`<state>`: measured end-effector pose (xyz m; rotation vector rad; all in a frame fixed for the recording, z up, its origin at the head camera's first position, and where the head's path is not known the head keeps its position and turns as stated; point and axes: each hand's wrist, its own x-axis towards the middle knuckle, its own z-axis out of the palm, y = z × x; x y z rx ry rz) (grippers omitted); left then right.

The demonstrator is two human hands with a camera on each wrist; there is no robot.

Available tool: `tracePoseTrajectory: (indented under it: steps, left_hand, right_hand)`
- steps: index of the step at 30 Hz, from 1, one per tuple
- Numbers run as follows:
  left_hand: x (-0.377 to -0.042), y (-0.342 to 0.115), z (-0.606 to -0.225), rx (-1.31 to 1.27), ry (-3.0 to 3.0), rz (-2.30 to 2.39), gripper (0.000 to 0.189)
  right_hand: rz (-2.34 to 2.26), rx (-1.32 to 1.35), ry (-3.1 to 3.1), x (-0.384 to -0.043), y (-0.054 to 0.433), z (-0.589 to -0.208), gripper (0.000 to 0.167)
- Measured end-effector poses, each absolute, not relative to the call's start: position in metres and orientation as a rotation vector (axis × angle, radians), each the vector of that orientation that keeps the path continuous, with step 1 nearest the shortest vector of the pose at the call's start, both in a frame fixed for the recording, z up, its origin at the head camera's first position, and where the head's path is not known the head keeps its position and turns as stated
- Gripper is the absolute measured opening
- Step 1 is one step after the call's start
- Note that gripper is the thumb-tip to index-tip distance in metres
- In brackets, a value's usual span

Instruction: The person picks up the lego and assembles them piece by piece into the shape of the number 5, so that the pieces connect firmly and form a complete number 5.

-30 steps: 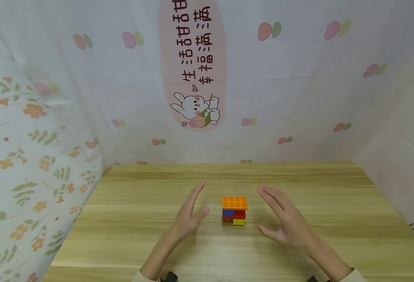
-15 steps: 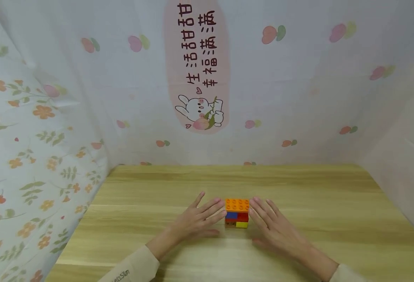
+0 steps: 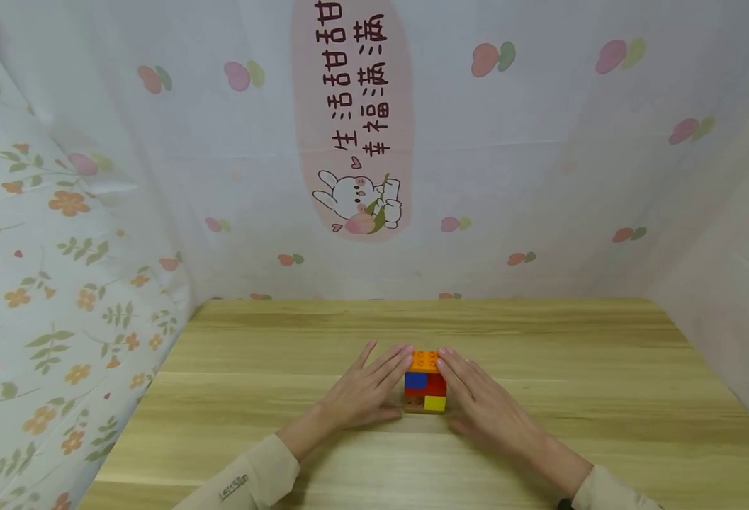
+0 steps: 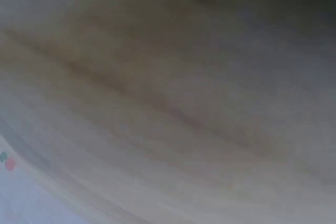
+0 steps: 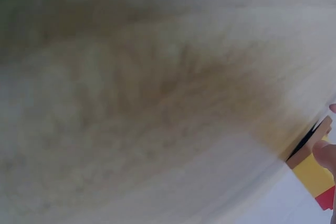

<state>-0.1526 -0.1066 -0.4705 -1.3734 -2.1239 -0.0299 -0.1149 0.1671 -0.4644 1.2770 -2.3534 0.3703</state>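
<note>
A small stack of toy building bricks is on the wooden table (image 3: 374,467) in the head view. An orange brick (image 3: 425,361) with studs tops it. Below are a blue brick (image 3: 415,381) and red bricks (image 3: 436,386); a yellow brick (image 3: 434,403) and a brown brick (image 3: 414,404) form the base. My left hand (image 3: 360,397) touches the orange brick's left end with nearly straight fingers. From the other side, my right hand (image 3: 489,404) lays its straight fingers on the right end. The right wrist view shows a fingertip (image 5: 325,153) against the stack's lower bricks.
White patterned cloth (image 3: 234,156) hangs behind the table, and a floral cloth (image 3: 62,319) hangs on the left. A pale panel (image 3: 731,283) stands to the right. The left wrist view (image 4: 168,108) is mostly blurred tabletop.
Both hands have come in from either side of the stack, and their fingertips now overlap the orange brick's ends. More of the stack's front shows than half a second ago.
</note>
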Motion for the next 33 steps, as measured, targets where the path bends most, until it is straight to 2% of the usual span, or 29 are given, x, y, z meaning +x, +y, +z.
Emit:
tracePoseTrajectory:
  steps: [19, 26, 33]
  left_hand:
    - [-0.166, -0.095, -0.472, -1.262, -2.398, -0.17, 0.128]
    - [-0.173, -0.095, -0.472, -1.281, -2.464, -0.327, 0.13]
    - [-0.174, -0.097, -0.472, -1.334, -2.551, -0.546, 0.129]
  right_hand:
    - [0.373, 1.24, -2.431, -0.146, 0.165, -0.466, 0.12]
    - [0.532, 1.178, -2.639, -0.15, 0.162, -0.46, 0.127]
    - [0.787, 1.192, -2.697, -0.151, 0.164, -0.462, 0.127]
